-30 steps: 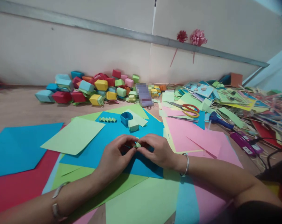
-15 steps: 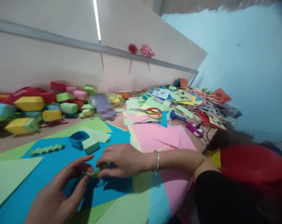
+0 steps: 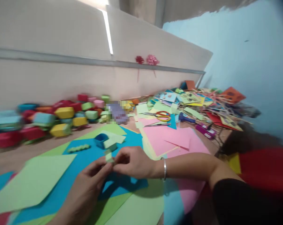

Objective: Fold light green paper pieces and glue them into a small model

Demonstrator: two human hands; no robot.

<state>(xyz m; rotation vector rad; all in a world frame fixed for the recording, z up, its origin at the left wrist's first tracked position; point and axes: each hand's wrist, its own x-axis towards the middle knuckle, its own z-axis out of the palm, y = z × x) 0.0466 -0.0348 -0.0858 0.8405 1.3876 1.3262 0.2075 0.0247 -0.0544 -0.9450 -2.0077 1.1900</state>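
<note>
Between both hands is a small folded strip of light green paper (image 3: 108, 156), raised above the blue sheet (image 3: 134, 185). My left hand (image 3: 91, 179) pinches its lower end between thumb and fingers. From the other side, the thumb and bent fingers of my right hand (image 3: 132, 161) close on its right edge, hiding part of it. Just beyond the hands sit a blue open paper box (image 3: 100, 141) and a pale green paper box (image 3: 110, 144). A zigzag-folded green paper strip (image 3: 78, 148) lies on the blue sheet to the left.
Many coloured paper boxes (image 3: 64, 112) line the back left. Scissors (image 3: 163, 116), a blue-handled tool (image 3: 186, 118) and a purple device (image 3: 205, 130) with a cord lie at the right, before heaped cards and sticks (image 3: 195, 98). Pink sheets (image 3: 153, 137) spread nearby; a red stool (image 3: 268, 168) stands right.
The view has swung left, so things appear shifted right. Both hands have come closer together, and the green strip, flat before, now points upward between the fingertips.
</note>
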